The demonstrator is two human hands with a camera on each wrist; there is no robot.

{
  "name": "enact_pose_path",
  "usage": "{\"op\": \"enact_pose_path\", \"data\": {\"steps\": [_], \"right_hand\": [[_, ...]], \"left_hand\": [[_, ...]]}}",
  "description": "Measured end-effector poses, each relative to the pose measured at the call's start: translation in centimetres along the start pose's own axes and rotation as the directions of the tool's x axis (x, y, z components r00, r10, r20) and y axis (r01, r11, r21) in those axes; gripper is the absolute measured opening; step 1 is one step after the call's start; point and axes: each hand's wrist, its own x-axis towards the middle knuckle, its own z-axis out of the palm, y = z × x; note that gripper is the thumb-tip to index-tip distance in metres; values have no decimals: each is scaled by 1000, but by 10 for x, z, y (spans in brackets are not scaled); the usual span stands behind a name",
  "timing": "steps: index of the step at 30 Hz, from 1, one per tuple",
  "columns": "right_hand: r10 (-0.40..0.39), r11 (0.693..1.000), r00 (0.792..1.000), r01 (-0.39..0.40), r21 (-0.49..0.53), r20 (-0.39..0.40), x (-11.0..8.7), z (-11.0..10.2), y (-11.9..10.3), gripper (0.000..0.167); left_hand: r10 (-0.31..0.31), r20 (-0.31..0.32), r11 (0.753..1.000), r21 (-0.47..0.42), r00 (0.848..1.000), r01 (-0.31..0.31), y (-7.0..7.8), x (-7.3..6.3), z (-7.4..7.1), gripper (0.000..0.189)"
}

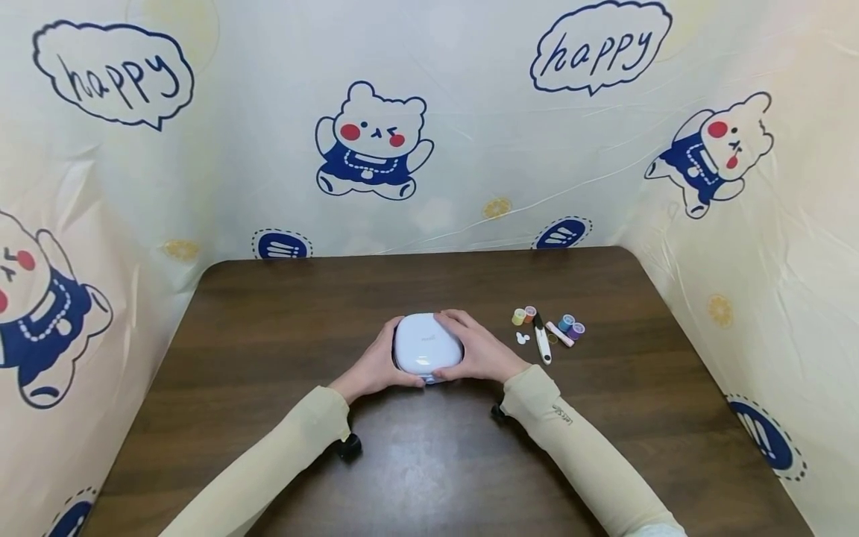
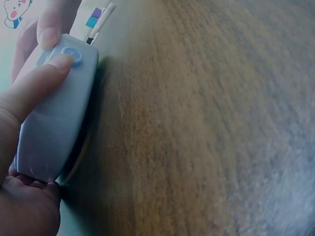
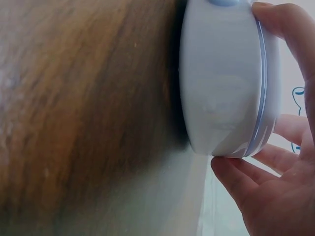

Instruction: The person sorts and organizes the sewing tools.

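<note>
A glossy white case (image 1: 428, 343) with rounded corners, its lid down, sits near the middle of the brown table. My left hand (image 1: 379, 365) grips its left side. In the left wrist view the left thumb (image 2: 44, 83) lies beside a round blue-ringed button (image 2: 74, 55) on the case's front, with other fingers low at the far end. My right hand (image 1: 479, 350) holds the right side, fingers spread along the back and side. The right wrist view shows the right thumb (image 3: 275, 17) at the lid's edge and a seam line (image 3: 262, 88) running round the case.
Right of the case lie a yellow spool (image 1: 518, 317), an orange spool (image 1: 530, 314), a blue spool (image 1: 567, 322) and a purple spool (image 1: 578, 330). Among them are a black-and-white slim tool (image 1: 543, 344), a pale stick (image 1: 560, 334) and a white lobed piece (image 1: 523, 338). A printed curtain (image 1: 470, 149) surrounds the table.
</note>
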Motion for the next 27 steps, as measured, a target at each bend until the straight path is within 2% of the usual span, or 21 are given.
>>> {"op": "enact_pose_path", "data": {"steps": [10,18,22,27], "right_hand": [[10,1000,1000,-10,26,-21,3,1,3,100],[47,998,999,-48,43,27,1,-6,-2,99],[29,999,1000,-29,34,3,-1,-12,-5,91],[2,1000,998,-4,-31,-56,-3,-19,-9,78]], "left_hand": [[-6,-2,1000,4,1000,6,-1,1,1,130],[-4,-2,1000,13,1000,4,-1,-1,0,129],[-7,2,1000,12,1000,7,0,-3,-1,129],[0,6,1000,-2,1000,0,1,-3,-2,130]]}}
